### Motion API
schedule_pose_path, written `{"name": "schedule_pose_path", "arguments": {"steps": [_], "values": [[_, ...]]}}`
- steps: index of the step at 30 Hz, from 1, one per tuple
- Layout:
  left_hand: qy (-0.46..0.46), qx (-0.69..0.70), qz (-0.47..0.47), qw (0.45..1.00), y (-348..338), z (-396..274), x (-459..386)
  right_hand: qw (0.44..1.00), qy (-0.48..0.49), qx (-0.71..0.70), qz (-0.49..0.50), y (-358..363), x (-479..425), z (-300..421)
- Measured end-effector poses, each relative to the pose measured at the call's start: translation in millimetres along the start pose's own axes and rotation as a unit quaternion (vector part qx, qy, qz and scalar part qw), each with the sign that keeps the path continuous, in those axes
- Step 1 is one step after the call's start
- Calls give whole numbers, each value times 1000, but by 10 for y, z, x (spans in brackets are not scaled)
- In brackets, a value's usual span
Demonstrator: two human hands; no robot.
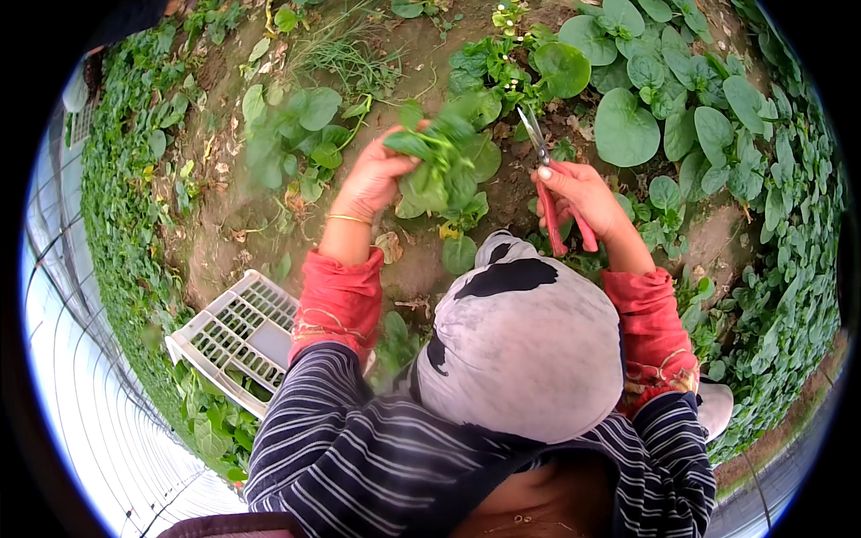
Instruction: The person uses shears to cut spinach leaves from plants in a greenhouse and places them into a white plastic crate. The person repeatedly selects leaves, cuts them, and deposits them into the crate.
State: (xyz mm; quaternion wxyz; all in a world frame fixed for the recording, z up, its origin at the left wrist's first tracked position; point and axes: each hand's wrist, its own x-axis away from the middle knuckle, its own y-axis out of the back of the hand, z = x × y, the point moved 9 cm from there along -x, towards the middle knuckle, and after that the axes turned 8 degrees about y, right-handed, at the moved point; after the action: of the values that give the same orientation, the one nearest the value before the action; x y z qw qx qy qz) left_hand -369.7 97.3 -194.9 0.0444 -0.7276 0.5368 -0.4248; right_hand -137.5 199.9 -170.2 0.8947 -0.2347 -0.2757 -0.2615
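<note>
My left hand holds a small bunch of green leafy shoots, with the stems pinched between thumb and fingers. The leaves are partly blurred. In my right hand is a pair of scissors with red handles, its blades pointing up and away from me. The handles are spread, and the blades look slightly parted. Just beyond the scissor tips grows a low leafy plant with small white buds or flowers. The bunch and the scissors are apart, with bare soil between them.
A pale plastic crate stands tilted by my left elbow, with leaves around and below it. Dense broad-leaved plants line the right side. More foliage runs along the left, beside translucent greenhouse sheeting. My patterned knee rises in front.
</note>
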Motion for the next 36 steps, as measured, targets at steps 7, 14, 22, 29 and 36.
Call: {"name": "schedule_pose_path", "arguments": {"steps": [7, 14, 22, 29, 36], "values": [[125, -175, 16, 976, -265, 566, -485, 998, -16, -37, -41, 7, 293, -232], [77, -309, -127, 939, -28, 480, -365, 999, -4, -25, -44, 24, 506, -424], [-152, -178, -208, 950, 192, -745, 1022, 990, 84, 99, -51, 364, 226, -912], [-273, -93, -493, 821, 1122, -1840, 4098, 989, 79, 111, -62, 449, 218, -838], [-162, 203, -667, 698, 2857, -658, 6192, 988, 84, 115, -59, 405, 243, -756]]}}
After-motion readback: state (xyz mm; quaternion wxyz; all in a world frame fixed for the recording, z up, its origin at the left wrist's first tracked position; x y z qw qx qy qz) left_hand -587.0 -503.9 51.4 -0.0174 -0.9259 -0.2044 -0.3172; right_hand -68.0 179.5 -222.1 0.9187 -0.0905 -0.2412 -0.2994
